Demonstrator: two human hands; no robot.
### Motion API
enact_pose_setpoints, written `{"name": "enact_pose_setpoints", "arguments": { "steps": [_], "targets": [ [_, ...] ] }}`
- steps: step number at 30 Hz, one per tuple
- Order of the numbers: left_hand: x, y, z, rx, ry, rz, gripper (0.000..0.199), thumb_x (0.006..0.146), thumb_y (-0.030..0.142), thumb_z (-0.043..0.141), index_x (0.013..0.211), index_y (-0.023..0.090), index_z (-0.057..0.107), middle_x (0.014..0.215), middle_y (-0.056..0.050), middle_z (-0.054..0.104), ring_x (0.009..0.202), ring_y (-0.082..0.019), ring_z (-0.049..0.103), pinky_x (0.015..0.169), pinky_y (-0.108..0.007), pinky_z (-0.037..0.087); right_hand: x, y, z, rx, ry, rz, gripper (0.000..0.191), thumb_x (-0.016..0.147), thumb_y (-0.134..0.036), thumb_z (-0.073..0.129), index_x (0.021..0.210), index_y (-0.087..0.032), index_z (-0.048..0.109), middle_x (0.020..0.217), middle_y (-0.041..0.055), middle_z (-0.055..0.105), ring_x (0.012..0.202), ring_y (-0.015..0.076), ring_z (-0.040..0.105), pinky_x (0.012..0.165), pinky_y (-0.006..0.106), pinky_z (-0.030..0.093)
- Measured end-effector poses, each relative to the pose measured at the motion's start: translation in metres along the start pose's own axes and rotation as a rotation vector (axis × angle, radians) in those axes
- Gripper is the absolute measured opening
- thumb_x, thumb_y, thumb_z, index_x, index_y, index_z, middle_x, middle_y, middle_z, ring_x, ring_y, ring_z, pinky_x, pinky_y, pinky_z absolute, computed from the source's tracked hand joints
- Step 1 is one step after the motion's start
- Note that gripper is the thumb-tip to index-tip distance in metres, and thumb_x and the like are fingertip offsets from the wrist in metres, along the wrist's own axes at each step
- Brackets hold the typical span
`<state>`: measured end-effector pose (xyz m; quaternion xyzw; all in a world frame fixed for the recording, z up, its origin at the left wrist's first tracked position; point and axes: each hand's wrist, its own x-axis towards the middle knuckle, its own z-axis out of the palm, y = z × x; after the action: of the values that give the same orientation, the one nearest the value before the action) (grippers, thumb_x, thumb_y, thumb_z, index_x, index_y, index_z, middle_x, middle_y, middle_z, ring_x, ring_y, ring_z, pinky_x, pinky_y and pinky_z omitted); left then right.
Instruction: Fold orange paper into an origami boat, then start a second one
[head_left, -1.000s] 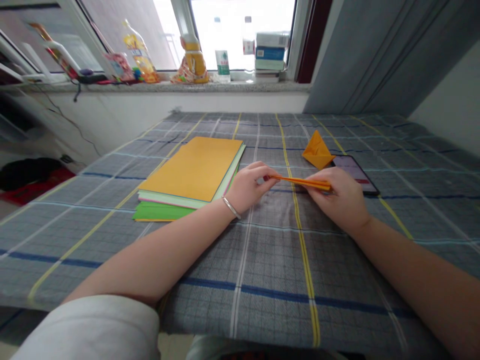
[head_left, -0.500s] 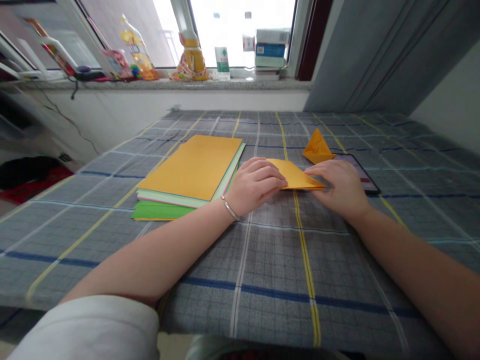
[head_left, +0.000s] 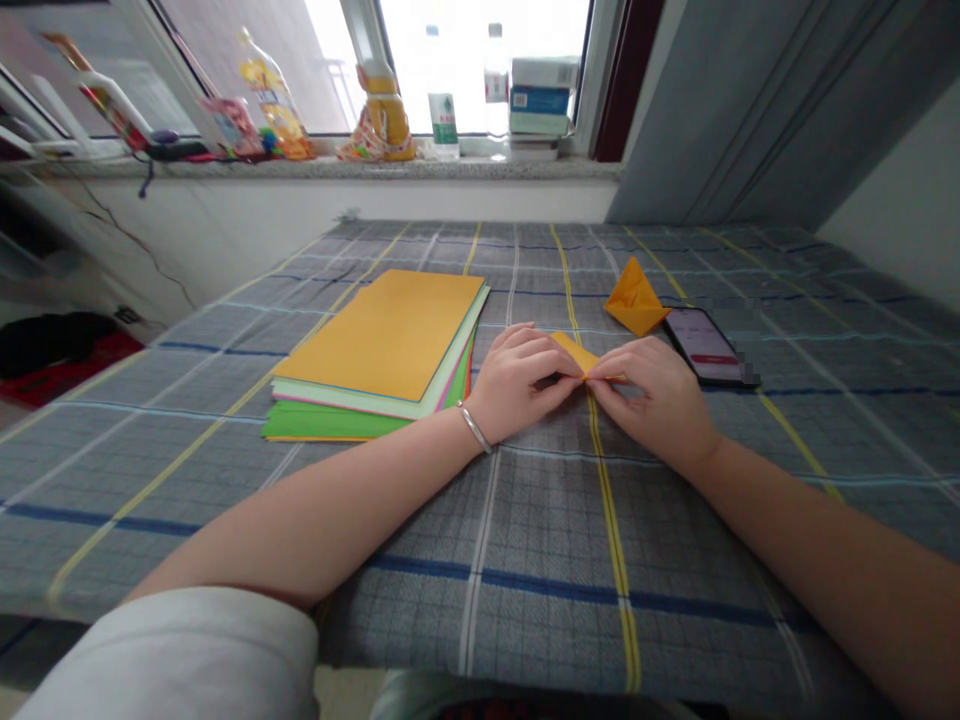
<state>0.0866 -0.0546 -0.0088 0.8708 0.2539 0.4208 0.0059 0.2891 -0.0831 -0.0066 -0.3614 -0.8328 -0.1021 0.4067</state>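
Observation:
Both hands pinch a folded sheet of orange paper [head_left: 574, 350] along its near edge, just above the tablecloth. My left hand [head_left: 525, 375], with a silver bangle at the wrist, closes thumb and fingers on it from the left. From the right, my right hand [head_left: 651, 400] grips the same edge, its fingertips almost meeting the left ones. Much of the paper is hidden behind the fingers. Beyond the right hand stands a folded orange paper shape [head_left: 634, 300] with a pointed top, beside a phone [head_left: 701, 340] whose screen is lit.
A stack of coloured paper [head_left: 382, 335], orange on top, lies left of my hands. The plaid tablecloth [head_left: 547, 530] covers the table. Along the windowsill [head_left: 465, 168] stand bottles, a yellow container [head_left: 388, 115] and stacked boxes [head_left: 541, 100].
My right hand has moved left, close to the left hand, uncovering more of the phone. Less of the paper shows, and both hands now pinch its near edge.

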Motion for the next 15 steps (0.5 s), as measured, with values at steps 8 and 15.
{"name": "enact_pose_setpoints", "arguments": {
  "steps": [8,15],
  "targets": [
    [-0.0008,-0.0001,0.002,-0.031,0.003,-0.039,0.01,0.089,0.025,0.059,0.08,0.023,0.065,0.085,0.003,0.073,0.088,-0.014,0.065,0.107,-0.039,0.034,0.0,0.0004,0.0011,0.063,0.0,0.023,0.007,0.083,-0.019,0.062,0.078,-0.023,0.064,0.081,0.0043,0.071,0.08,0.0219,0.065,0.074,0.038,0.051],
    [-0.0003,-0.0002,0.0029,-0.042,0.046,0.004,0.011,0.087,0.024,0.06,0.078,0.023,0.064,0.084,0.004,0.072,0.084,-0.012,0.064,0.103,-0.036,0.035,-0.0009,0.0019,0.0043,0.068,0.054,-0.028,0.008,0.08,-0.015,0.064,0.079,-0.022,0.063,0.08,0.0044,0.07,0.078,0.0216,0.064,0.072,0.038,0.051]
  ]
}}
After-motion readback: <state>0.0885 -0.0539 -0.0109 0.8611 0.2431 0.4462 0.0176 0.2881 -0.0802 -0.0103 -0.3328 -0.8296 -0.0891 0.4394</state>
